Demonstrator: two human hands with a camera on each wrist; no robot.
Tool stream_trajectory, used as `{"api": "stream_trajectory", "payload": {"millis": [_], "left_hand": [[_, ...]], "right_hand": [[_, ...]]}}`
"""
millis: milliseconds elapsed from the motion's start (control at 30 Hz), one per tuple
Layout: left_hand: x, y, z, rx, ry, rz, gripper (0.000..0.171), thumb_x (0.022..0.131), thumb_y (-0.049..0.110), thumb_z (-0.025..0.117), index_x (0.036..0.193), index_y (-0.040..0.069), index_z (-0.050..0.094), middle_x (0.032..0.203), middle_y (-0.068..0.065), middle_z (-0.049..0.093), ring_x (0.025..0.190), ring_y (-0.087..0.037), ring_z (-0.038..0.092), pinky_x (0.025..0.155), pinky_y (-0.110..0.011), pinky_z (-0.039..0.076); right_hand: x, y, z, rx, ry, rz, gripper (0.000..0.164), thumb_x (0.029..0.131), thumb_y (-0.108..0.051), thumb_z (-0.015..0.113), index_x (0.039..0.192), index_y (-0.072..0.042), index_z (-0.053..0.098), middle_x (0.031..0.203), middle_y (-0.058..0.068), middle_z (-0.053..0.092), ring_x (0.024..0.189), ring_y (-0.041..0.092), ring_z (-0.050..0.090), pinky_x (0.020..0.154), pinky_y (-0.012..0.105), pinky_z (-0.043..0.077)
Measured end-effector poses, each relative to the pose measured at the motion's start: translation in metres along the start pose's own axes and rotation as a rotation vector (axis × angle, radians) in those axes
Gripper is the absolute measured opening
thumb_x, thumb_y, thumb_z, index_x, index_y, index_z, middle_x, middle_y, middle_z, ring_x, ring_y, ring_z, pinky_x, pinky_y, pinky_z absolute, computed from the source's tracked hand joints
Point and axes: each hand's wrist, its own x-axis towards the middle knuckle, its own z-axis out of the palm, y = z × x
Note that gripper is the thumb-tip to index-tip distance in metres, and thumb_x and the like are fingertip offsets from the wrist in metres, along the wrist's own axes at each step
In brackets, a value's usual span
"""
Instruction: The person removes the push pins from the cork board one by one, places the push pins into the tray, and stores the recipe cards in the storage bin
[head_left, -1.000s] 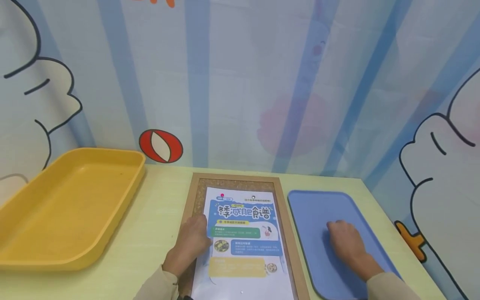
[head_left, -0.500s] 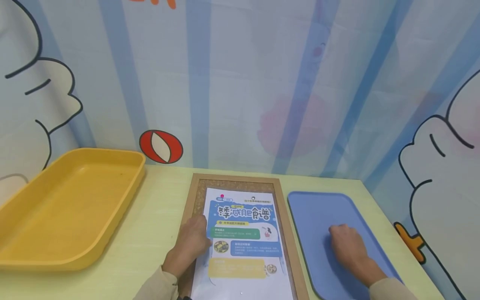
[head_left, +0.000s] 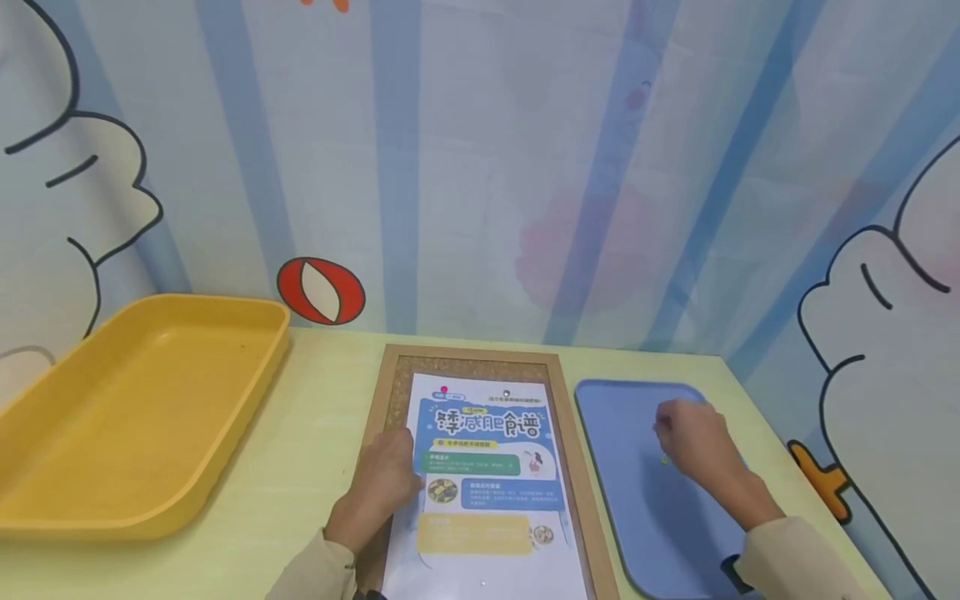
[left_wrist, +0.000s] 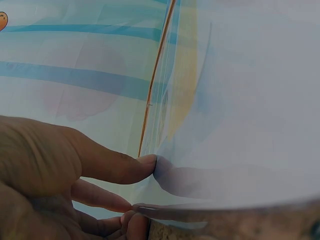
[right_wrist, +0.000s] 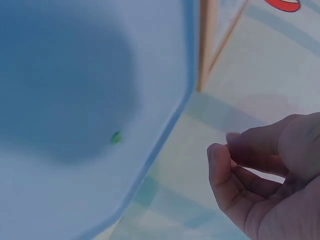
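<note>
A printed poster (head_left: 491, 467) lies on a wood-framed cork board (head_left: 480, 366) in the head view. Its top carries a pink pushpin (head_left: 444, 390) and a pale pushpin (head_left: 506, 393). My left hand (head_left: 384, 473) pinches the poster's left edge, thumb on top and fingers underneath, as the left wrist view shows. Above the blue tray (head_left: 618, 467) is my right hand (head_left: 696, 446), fingers curled and thumb against the index fingertip; I cannot tell whether something tiny is between them. A small green pushpin (right_wrist: 116, 137) lies on the tray.
A deep yellow tray (head_left: 142, 417) stands on the pale yellow table (head_left: 315, 417) at the left. The blue tray sits close to the board's right side. Behind the table rises a striped cartoon backdrop (head_left: 465, 167).
My right hand has lifted off the blue tray and moved up and away, uncovering the green pushpin. My left hand has stayed at the poster's edge.
</note>
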Motion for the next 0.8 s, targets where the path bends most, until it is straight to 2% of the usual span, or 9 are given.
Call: {"api": "stream_trajectory", "payload": {"millis": [133,333,500,667,800], "left_hand": [[-0.001,-0.001,-0.001,-0.001,0.003,0.002,0.044,0.077,-0.005,0.076,0.116,-0.010,0.058,0.092,-0.016,0.061,0.079,-0.025,0.058,0.069,-0.038,0.057],[-0.001,-0.001,0.000,-0.007,0.017,0.022,0.044,0.075,-0.004,0.077,0.115,-0.010,0.059,0.094,-0.016,0.061,0.081,-0.026,0.059,0.072,-0.039,0.057],[0.000,0.000,0.000,-0.016,0.021,0.014,0.045,0.075,-0.005,0.077,0.116,-0.009,0.058,0.095,-0.015,0.061,0.083,-0.025,0.058,0.074,-0.038,0.057],[0.001,-0.001,-0.002,-0.015,0.024,0.030,0.046,0.075,-0.004,0.078,0.116,-0.009,0.058,0.097,-0.015,0.061,0.084,-0.025,0.057,0.077,-0.039,0.057],[0.001,-0.004,-0.002,-0.013,0.018,0.054,0.045,0.074,-0.004,0.077,0.114,-0.010,0.059,0.094,-0.014,0.060,0.083,-0.025,0.056,0.077,-0.041,0.056]], "right_hand": [[0.014,-0.019,0.003,0.052,-0.021,-0.017,0.007,0.087,-0.005,0.071,0.082,-0.001,0.072,0.071,0.007,0.068,0.064,0.020,0.061,0.059,0.041,0.051],[0.048,-0.062,0.025,0.154,-0.143,0.056,0.013,0.092,-0.010,0.068,0.095,0.001,0.074,0.086,0.012,0.072,0.073,0.021,0.063,0.063,0.036,0.055],[0.075,-0.110,0.043,0.222,-0.257,0.106,0.019,0.093,-0.013,0.068,0.108,-0.001,0.073,0.103,0.013,0.073,0.090,0.025,0.068,0.078,0.038,0.059],[0.095,-0.155,0.063,0.238,-0.321,0.051,0.023,0.093,-0.015,0.068,0.113,-0.006,0.072,0.109,0.011,0.072,0.101,0.027,0.068,0.089,0.041,0.057],[0.106,-0.182,0.084,0.228,-0.329,-0.034,0.026,0.094,-0.016,0.067,0.117,-0.006,0.071,0.109,0.010,0.072,0.100,0.025,0.067,0.090,0.039,0.057]]}}
